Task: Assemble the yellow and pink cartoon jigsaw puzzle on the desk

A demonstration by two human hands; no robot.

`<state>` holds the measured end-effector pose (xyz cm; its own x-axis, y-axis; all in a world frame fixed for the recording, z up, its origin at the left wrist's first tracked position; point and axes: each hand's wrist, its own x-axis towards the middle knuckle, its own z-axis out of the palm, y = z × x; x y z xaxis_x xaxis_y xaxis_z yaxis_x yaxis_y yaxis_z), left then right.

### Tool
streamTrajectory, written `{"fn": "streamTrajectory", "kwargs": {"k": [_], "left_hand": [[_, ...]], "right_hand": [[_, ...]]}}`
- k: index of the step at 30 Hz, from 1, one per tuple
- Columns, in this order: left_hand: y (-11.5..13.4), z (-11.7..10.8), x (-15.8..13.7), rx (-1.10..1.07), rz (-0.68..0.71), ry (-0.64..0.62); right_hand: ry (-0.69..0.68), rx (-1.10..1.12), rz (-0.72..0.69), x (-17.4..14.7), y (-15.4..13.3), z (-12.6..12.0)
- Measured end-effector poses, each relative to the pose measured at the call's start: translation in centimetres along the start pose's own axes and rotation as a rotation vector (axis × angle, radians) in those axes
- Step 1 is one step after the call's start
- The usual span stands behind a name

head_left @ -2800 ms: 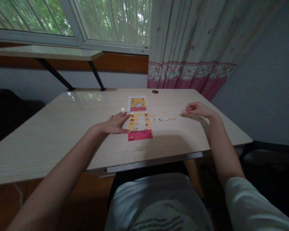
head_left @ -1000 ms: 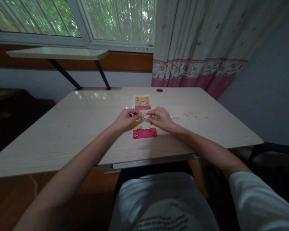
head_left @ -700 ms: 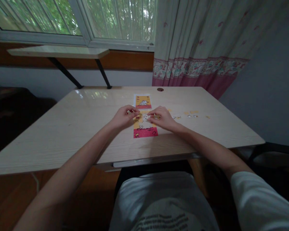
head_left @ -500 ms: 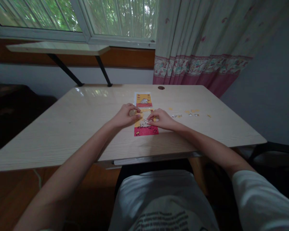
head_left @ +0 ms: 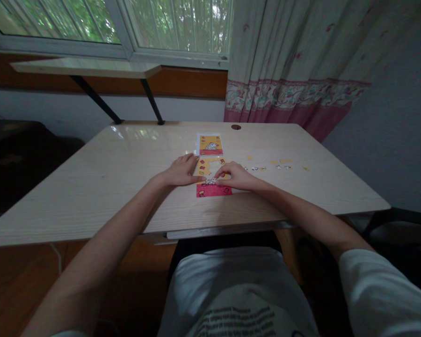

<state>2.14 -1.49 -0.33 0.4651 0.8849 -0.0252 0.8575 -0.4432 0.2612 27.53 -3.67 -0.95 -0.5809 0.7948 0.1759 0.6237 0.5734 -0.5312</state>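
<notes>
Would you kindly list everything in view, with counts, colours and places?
desk: 1, pale wood, mid-view
puzzle: 1, yellow and red, on the desk
card: 1, yellow and red, just beyond the puzzle
pieces: several, yellow and white, right of the puzzle
hole: 1, brown, desk's far edge
shelf: 1, pale, above the desk's far left
legs: 2, black, under the shelf
window: 1, pale-framed, behind the desk
panel: 1, brown, under the window
curtain: 1, white and pink, right of the window
cable: 1, white, below the desk, left
dark shapes: 2, black, side edges, unclear
shirt: 1, pale, bottom
left hand: 1, on the puzzle's left side
right hand: 1, over the puzzle's right side
</notes>
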Motion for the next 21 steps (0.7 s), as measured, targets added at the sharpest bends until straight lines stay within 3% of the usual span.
{"fn": "streamTrajectory", "kwargs": {"k": [10,14,17,21], "left_hand": [[-0.1,0.1,0.1,0.017,0.001,-0.022],[0.2,-0.1,0.0,-0.080,0.023,0.092],[0.8,0.0,0.3,-0.390,0.089,0.187],[2.1,0.4,0.7,-0.964,0.088,0.104]], "right_hand": [[-0.012,0.025,-0.004,0.1,-0.1,0.0],[0.036,0.017,-0.053,0.1,0.1,-0.1],[0.098,0.007,-0.121,0.1,0.4,-0.4],[0.147,-0.045,-0.206,0.2,0.5,-0.9]]}}
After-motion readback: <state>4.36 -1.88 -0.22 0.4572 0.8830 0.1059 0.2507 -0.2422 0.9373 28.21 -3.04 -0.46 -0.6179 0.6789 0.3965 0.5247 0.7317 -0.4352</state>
